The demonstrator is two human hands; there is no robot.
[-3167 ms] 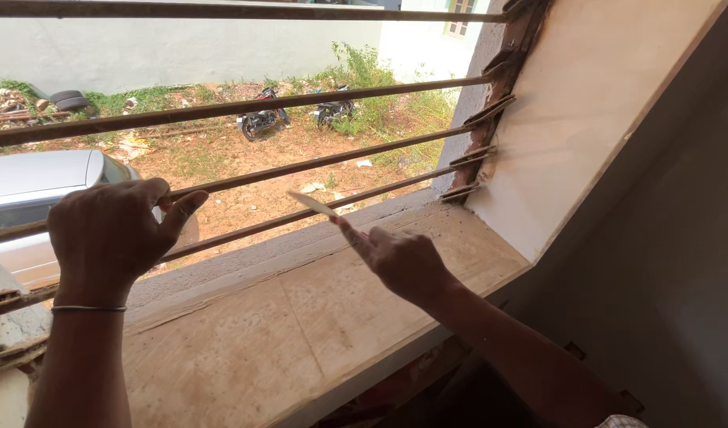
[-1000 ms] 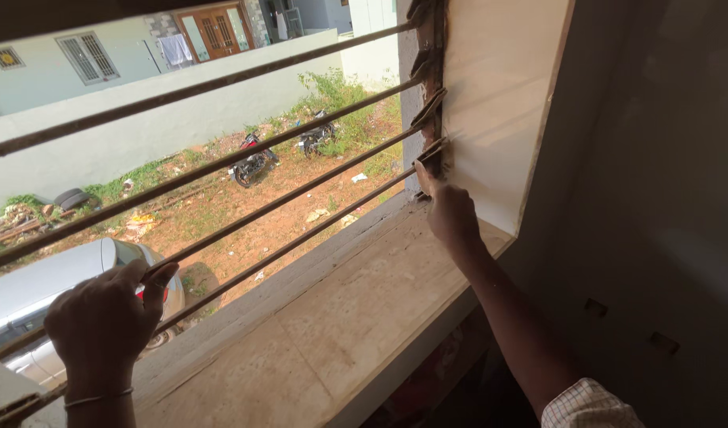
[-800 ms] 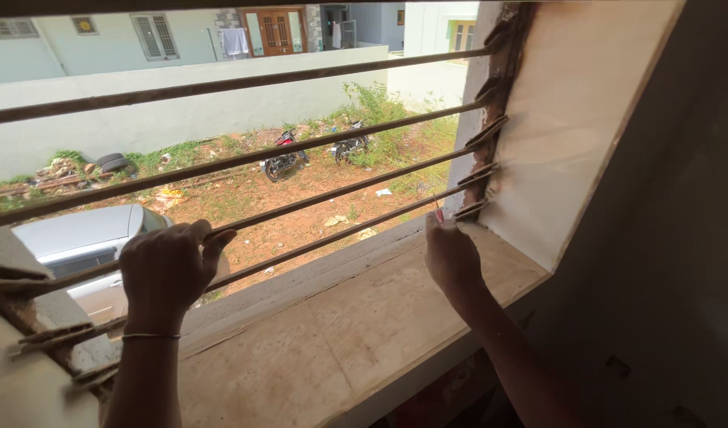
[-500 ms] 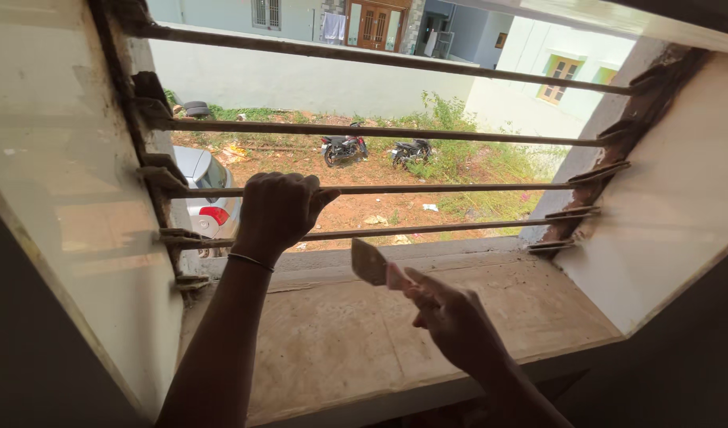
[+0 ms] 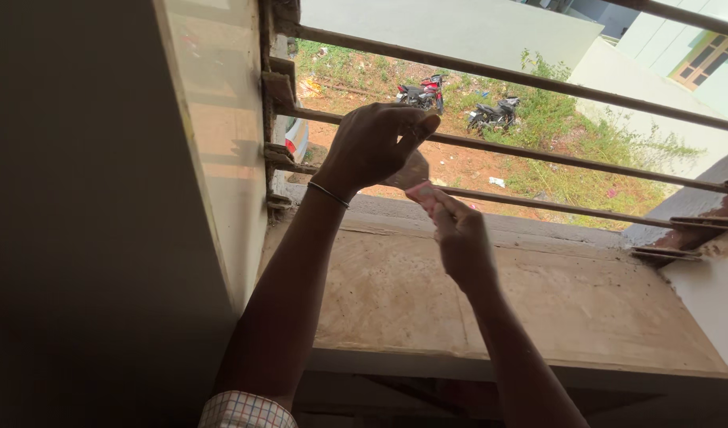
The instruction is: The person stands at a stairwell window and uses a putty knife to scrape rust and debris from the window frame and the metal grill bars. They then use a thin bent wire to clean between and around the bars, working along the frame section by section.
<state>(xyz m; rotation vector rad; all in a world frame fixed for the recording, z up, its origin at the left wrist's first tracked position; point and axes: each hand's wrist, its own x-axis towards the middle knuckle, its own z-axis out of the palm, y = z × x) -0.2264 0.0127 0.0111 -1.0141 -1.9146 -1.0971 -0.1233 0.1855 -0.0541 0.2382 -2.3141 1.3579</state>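
Observation:
My left hand (image 5: 373, 147) is raised in front of the second window bar (image 5: 554, 157), fingers curled, pinching the upper part of a small flat brownish piece (image 5: 412, 173) that looks like sandpaper. My right hand (image 5: 463, 242) comes up from below and grips the pinkish lower edge of the same piece between thumb and fingers. Both hands meet just above the stone window sill (image 5: 586, 309), near the left end of the horizontal metal bars. A thin bangle sits on my left wrist.
Several rusty horizontal bars (image 5: 522, 75) span the window opening, set into rough sockets in the pale left reveal (image 5: 221, 158) and the right reveal (image 5: 712, 293). Outside below are two motorbikes (image 5: 423, 91), grass, and part of a car (image 5: 296, 136).
My view has swung to the window's left side. My left hand has let go of the bar and come onto the flat piece held by my right hand, which has risen to meet it.

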